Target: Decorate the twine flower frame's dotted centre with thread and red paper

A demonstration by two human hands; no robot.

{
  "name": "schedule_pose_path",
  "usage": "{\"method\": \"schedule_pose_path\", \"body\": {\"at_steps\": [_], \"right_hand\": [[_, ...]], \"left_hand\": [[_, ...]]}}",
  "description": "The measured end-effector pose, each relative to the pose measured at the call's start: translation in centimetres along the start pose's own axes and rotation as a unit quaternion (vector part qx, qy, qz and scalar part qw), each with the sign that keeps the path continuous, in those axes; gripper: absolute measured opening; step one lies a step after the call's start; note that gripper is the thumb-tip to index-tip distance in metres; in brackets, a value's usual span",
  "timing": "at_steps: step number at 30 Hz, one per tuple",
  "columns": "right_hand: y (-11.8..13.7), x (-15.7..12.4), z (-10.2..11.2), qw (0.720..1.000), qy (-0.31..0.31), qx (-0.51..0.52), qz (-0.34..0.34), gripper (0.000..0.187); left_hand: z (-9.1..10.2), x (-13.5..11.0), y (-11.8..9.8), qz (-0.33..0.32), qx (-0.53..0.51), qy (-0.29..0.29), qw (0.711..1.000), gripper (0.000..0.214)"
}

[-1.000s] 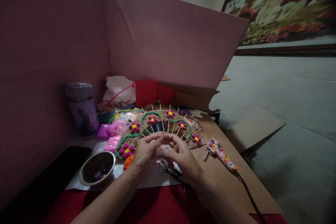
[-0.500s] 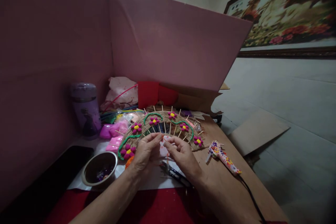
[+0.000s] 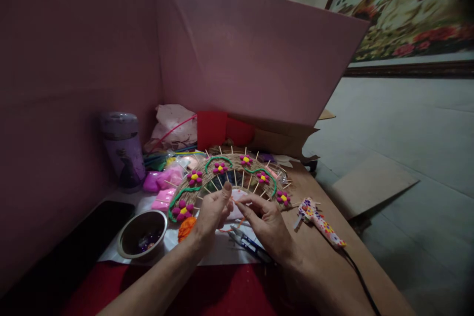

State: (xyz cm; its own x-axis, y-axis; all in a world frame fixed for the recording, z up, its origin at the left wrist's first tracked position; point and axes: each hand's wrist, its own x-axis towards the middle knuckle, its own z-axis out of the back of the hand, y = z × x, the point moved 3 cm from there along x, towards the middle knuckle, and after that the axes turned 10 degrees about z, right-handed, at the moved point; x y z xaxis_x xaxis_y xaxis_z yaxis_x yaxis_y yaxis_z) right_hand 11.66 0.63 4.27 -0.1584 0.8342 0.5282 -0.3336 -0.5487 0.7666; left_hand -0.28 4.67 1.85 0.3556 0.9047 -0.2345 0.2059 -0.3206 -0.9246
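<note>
Orange yarn [image 3: 241, 222] runs up from the table to my fingertips. My right hand [image 3: 264, 219] pinches it between thumb and forefinger. My left hand [image 3: 215, 212] is closed on the yarn too, its thumb pointing up and its fingers curled. An orange yarn ball [image 3: 186, 228] lies just left of my left wrist. Behind both hands stands a woven twine arch [image 3: 237, 165] with wooden sticks, magenta and yellow flowers and green braided stems. Below my hands lie dark-handled thread snips [image 3: 250, 246], partly hidden by my right hand.
A metal bowl [image 3: 142, 234] with purple bits stands at the left, beside a black flat object [image 3: 107, 224]. Behind it are a purple tumbler [image 3: 124, 153] and pink packets [image 3: 168, 177]. A flower-patterned glue gun [image 3: 321, 222] with a cord lies at the right.
My left thumb has lifted upward, and my two hands' fingertips have drawn slightly apart. More of the orange yarn ball and the snips shows. The whole view has shifted a little.
</note>
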Motion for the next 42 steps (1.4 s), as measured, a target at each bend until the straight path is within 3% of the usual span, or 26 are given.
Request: {"method": "schedule_pose_path", "body": {"at_steps": [5, 15, 20, 22, 25, 28, 31, 33, 38, 42], "right_hand": [[-0.6, 0.0, 0.7, 0.999, 0.0, -0.034, 0.01, 0.018], [-0.8, 0.2, 1.5, 0.989, 0.02, -0.144, 0.026, 0.021], [-0.8, 0.7, 2.7, 0.955, 0.033, -0.285, 0.076, 0.016], [-0.5, 1.0, 3.1, 0.946, 0.009, -0.302, 0.115, 0.017], [-0.3, 1.2, 3.1, 0.972, -0.032, -0.205, 0.112, 0.023], [-1.2, 1.1, 1.9, 0.999, -0.009, -0.041, 0.014, 0.025], [-2.6, 0.7, 0.6, 0.989, 0.04, 0.11, -0.09, 0.031], [-3.3, 0.5, 0.3, 0.977, 0.054, 0.166, -0.124, 0.031], [-3.3, 0.3, 1.0, 0.987, -0.018, 0.127, -0.099, 0.024], [-2.8, -0.2, 1.1, 0.993, -0.047, 0.083, -0.069, 0.021]], "left_hand": [[0.0, 0.2, -0.2, -0.055, 0.011, -0.006, 0.998, 0.045], [-0.2, 0.2, -0.1, -0.075, 0.049, -0.001, 0.996, 0.032], [-0.1, 0.3, 0.0, -0.1, 0.088, -0.023, 0.991, 0.026], [-0.1, 0.3, -0.1, -0.106, 0.092, -0.031, 0.99, 0.026], [-0.2, 0.3, -0.1, -0.111, 0.083, -0.028, 0.99, 0.026], [-0.4, 0.2, -0.2, -0.117, 0.078, -0.014, 0.99, 0.026], [-0.4, 0.2, -0.3, -0.118, 0.072, 0.0, 0.99, 0.025], [-0.3, 0.2, -0.4, -0.119, 0.073, -0.005, 0.99, 0.024], [-0.3, 0.1, -0.5, -0.149, 0.108, -0.027, 0.983, 0.021], [-0.6, 0.0, -0.3, -0.132, 0.095, -0.014, 0.987, 0.022]]}}
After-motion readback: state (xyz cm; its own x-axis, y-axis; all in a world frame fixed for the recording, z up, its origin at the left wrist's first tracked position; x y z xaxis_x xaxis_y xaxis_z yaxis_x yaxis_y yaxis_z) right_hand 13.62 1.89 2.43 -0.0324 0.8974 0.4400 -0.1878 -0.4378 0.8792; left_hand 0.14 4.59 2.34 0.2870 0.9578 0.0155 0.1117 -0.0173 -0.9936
